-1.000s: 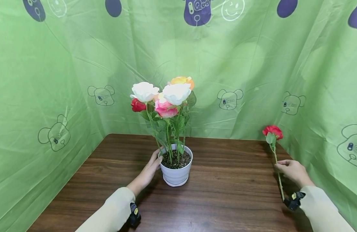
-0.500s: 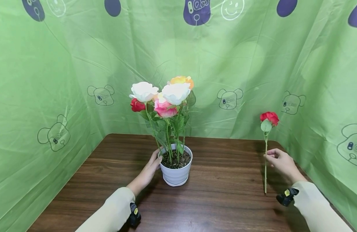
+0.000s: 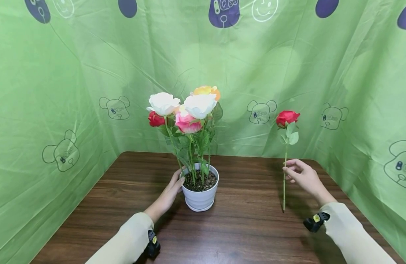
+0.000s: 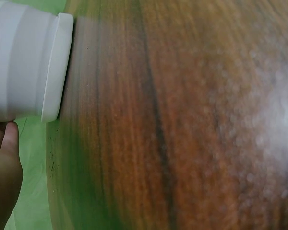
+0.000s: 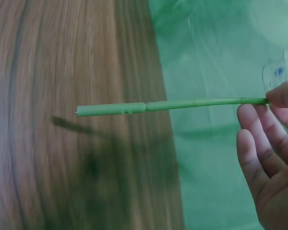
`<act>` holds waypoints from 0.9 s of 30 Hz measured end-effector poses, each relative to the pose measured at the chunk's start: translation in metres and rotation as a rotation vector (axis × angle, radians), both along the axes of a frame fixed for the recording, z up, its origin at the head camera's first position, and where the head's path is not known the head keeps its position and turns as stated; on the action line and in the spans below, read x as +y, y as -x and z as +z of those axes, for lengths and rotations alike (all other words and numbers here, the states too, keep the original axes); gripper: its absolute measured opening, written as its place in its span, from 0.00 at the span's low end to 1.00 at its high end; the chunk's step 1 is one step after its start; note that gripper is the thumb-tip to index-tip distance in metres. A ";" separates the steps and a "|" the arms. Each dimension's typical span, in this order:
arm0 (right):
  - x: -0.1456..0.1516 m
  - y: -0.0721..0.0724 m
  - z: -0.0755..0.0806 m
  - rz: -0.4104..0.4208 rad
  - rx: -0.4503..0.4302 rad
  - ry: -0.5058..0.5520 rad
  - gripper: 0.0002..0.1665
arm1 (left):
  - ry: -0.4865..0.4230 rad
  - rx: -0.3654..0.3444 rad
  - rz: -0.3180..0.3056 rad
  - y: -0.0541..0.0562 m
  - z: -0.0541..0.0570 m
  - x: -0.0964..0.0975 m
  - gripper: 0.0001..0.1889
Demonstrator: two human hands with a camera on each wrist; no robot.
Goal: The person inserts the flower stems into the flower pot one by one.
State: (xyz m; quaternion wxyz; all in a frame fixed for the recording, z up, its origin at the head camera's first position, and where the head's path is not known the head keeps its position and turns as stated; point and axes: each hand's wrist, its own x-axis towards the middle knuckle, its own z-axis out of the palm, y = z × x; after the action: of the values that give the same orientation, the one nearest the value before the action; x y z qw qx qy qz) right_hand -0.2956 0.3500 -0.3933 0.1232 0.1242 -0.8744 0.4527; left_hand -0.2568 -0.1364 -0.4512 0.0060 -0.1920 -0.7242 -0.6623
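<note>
A white ribbed flower pot (image 3: 199,200) stands on the wooden table, holding dark soil and several tall artificial roses (image 3: 200,106) in white, pink, orange and red. My left hand (image 3: 170,190) holds the pot's left side near the rim, thumb toward the front; its other fingers are partly hidden behind the pot. In the left wrist view, fingertips touch the pot's wall (image 4: 19,62). My right hand (image 3: 303,176) pinches a single red rose (image 3: 287,118) by its green stem, upright, right of the pot. In the right wrist view the cut end of the stem (image 5: 110,109) shows above the table.
The brown wooden table (image 3: 249,227) has its back edge close to a green curtain (image 3: 229,66) printed with bear faces. Curtain also hangs along both sides. A black wrist camera (image 3: 316,221) sits on the right sleeve, another (image 3: 153,244) on the left.
My right hand has moved left and away from me, raising the red rose and bringing its stem upright. The left hand and the pot have stayed in place.
</note>
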 end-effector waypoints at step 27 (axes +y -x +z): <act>-0.120 -0.020 0.061 0.213 0.204 0.232 0.15 | 0.011 0.029 -0.011 0.000 -0.001 -0.001 0.28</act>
State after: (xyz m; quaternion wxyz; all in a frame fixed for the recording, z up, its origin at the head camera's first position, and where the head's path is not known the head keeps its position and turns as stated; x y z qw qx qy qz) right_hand -0.2757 0.2299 -0.3322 0.1761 0.2462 -0.7810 0.5462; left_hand -0.2572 -0.1369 -0.4517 0.0118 -0.2059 -0.7267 -0.6553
